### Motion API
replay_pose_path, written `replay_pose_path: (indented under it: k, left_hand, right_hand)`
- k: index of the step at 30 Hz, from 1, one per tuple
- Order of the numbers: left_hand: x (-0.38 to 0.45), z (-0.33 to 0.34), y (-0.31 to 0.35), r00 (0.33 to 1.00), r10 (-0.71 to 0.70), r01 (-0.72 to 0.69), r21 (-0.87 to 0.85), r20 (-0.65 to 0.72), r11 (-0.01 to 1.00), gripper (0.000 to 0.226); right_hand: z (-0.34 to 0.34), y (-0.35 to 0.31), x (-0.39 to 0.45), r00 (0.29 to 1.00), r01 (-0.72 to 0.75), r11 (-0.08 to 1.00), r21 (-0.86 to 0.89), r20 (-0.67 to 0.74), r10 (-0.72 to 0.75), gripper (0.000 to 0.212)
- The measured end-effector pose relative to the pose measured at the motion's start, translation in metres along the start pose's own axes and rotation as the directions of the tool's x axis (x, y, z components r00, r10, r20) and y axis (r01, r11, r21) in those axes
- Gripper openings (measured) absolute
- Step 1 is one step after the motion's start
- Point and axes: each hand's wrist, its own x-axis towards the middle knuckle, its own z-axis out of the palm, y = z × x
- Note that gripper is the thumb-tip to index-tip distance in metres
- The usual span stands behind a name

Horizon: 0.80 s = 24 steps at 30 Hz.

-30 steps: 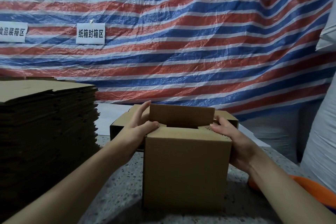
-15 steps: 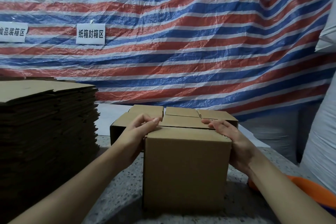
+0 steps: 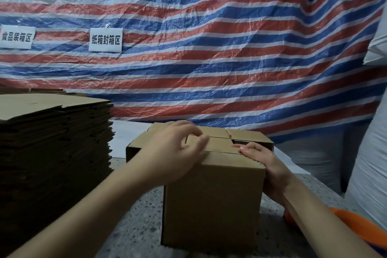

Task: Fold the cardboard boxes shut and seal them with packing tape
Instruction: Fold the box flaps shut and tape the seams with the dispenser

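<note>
Two hands on the cardboard box (image 3: 211, 199): left hand (image 3: 173, 153) blurry, can't tell its grip; right hand (image 3: 266, 165) fingers flat, pressing the top flap down.

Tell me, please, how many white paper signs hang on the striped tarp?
2. One sign is at the far left edge of the tarp, partly cut off by the frame; the other sign hangs to its right, above the stack of flat cardboard. More may lie out of view.
</note>
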Motion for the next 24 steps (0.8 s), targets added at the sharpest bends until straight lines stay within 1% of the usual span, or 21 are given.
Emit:
replay_pose_path:
  k: [1, 2, 3, 4, 5, 8, 11, 12, 14, 16, 17, 18, 19, 20, 21, 22, 23, 24]
  left_hand:
    - [-0.003, 0.004, 0.010, 0.997, 0.065, -0.067, 0.103, 0.029, 0.992, 0.067]
    - [-0.005, 0.008, 0.017, 0.993, 0.092, -0.105, 0.192, 0.075, 0.976, 0.079]
    - [-0.007, 0.012, 0.021, 0.987, 0.094, -0.126, 0.263, 0.131, 0.957, 0.084]
    - [-0.008, 0.016, 0.023, 0.980, 0.084, -0.139, 0.323, 0.178, 0.936, 0.082]
    - [-0.009, 0.020, 0.023, 0.977, 0.079, -0.151, 0.373, 0.200, 0.916, 0.076]
    - [-0.011, 0.026, 0.018, 0.983, 0.112, -0.165, 0.435, 0.145, 0.885, 0.055]
    - [-0.011, 0.029, 0.015, 0.983, 0.144, -0.181, 0.435, 0.116, 0.882, 0.049]
    - [-0.011, 0.030, 0.015, 0.982, 0.147, -0.184, 0.433, 0.119, 0.882, 0.049]
    - [-0.012, 0.031, 0.015, 0.981, 0.151, -0.189, 0.417, 0.123, 0.889, 0.048]
    - [-0.012, 0.031, 0.015, 0.981, 0.153, -0.188, 0.415, 0.118, 0.890, 0.047]
    - [-0.011, 0.031, 0.015, 0.981, 0.156, -0.191, 0.419, 0.116, 0.888, 0.047]
    - [-0.011, 0.031, 0.015, 0.981, 0.158, -0.193, 0.425, 0.115, 0.885, 0.048]
    - [-0.011, 0.031, 0.015, 0.981, 0.158, -0.192, 0.427, 0.115, 0.883, 0.049]
    - [-0.011, 0.031, 0.015, 0.981, 0.155, -0.190, 0.423, 0.116, 0.886, 0.051]
    - [-0.011, 0.031, 0.015, 0.981, 0.152, -0.188, 0.416, 0.117, 0.890, 0.052]
    - [-0.011, 0.031, 0.015, 0.981, 0.151, -0.188, 0.409, 0.120, 0.893, 0.053]
    - [-0.011, 0.031, 0.015, 0.981, 0.152, -0.190, 0.408, 0.124, 0.893, 0.053]
    - [-0.011, 0.031, 0.015, 0.980, 0.153, -0.192, 0.409, 0.126, 0.892, 0.053]
  right_hand:
    - [0.000, 0.000, 0.000, 1.000, -0.005, 1.000, -0.003, 0.003, 0.005, 0.020]
    - [-0.001, 0.000, 0.000, 1.000, -0.007, 1.000, -0.006, 0.008, 0.007, 0.022]
    - [-0.001, 0.001, 0.000, 1.000, -0.007, 1.000, -0.014, 0.012, 0.007, 0.023]
    - [-0.001, 0.001, 0.001, 1.000, -0.003, 1.000, -0.026, 0.011, 0.004, 0.024]
    - [-0.001, 0.001, 0.001, 1.000, 0.001, 0.999, -0.040, 0.001, -0.001, 0.025]
    - [-0.001, 0.001, 0.003, 1.000, 0.011, 0.998, -0.061, -0.017, -0.012, 0.021]
    - [0.000, -0.002, 0.002, 1.000, 0.007, 0.989, -0.145, -0.009, -0.009, 0.021]
    - [-0.001, -0.002, 0.002, 0.999, 0.028, 0.980, -0.197, -0.032, -0.035, 0.027]
    - [-0.006, -0.006, 0.002, 0.978, 0.106, 0.945, -0.310, -0.137, -0.154, 0.034]
    - [-0.014, -0.015, 0.003, 0.931, 0.149, 0.899, -0.412, -0.249, -0.269, 0.026]
    - [-0.020, -0.020, 0.003, 0.907, 0.126, 0.821, -0.558, -0.270, -0.322, 0.026]
    - [-0.029, -0.026, 0.003, 0.895, 0.060, 0.667, -0.742, -0.256, -0.364, 0.027]
    - [-0.038, -0.030, 0.002, 0.901, -0.030, 0.461, -0.887, -0.224, -0.372, 0.028]
    - [-0.047, -0.031, -0.001, 0.918, -0.121, 0.248, -0.961, -0.204, -0.341, 0.029]
    - [-0.055, -0.032, -0.005, 0.937, -0.204, 0.068, -0.977, -0.215, -0.274, 0.033]
    - [-0.063, -0.032, -0.011, 0.946, -0.274, -0.069, -0.959, -0.256, -0.197, 0.036]
    - [-0.070, -0.031, -0.019, 0.945, -0.322, -0.176, -0.930, -0.304, -0.124, 0.038]
    - [-0.076, -0.030, -0.027, 0.938, -0.346, -0.243, -0.906, -0.340, -0.066, 0.040]
